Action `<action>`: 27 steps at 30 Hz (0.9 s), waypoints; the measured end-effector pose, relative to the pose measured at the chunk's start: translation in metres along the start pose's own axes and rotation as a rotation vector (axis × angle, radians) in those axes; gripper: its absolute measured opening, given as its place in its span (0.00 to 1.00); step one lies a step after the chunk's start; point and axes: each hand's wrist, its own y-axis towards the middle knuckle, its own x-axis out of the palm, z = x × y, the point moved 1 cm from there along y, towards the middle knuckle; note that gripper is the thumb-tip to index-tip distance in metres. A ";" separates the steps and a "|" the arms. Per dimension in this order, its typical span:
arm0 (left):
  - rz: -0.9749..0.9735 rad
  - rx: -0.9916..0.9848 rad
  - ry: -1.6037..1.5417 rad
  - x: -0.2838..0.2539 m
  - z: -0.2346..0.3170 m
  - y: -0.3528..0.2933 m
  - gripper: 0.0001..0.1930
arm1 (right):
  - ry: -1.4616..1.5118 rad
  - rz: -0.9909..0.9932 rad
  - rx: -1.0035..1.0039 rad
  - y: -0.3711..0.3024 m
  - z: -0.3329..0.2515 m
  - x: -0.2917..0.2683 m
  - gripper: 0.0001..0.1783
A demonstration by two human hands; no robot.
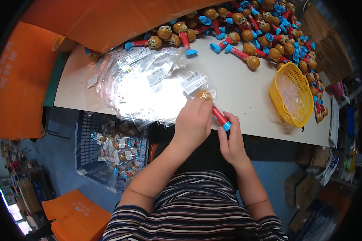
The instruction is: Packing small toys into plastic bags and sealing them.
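Note:
At the table's near edge my right hand (232, 140) grips the blue end of a toy (219, 115) with a brown round head and a red stick. The toy slants up and left, its head inside a clear plastic bag (195, 83) with a white label. My left hand (194, 121) is closed on the bag just below that head; its fingertips are partly hidden. Left of the hands spreads a glossy heap of clear labelled bags (136, 76). Many similar toys (265, 24) lie piled along the far right of the table.
A yellow basket (276, 94) holding clear plastic stands on the right of the table (249, 92). Below the left edge, a blue crate (82, 150) holds bagged toys. Orange boxes (20, 80) stand at the left and far side; another orange box (74, 215) sits lower left.

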 end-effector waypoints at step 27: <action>-0.003 0.004 -0.131 0.000 0.016 -0.010 0.09 | 0.001 0.350 -0.008 -0.004 0.017 0.010 0.21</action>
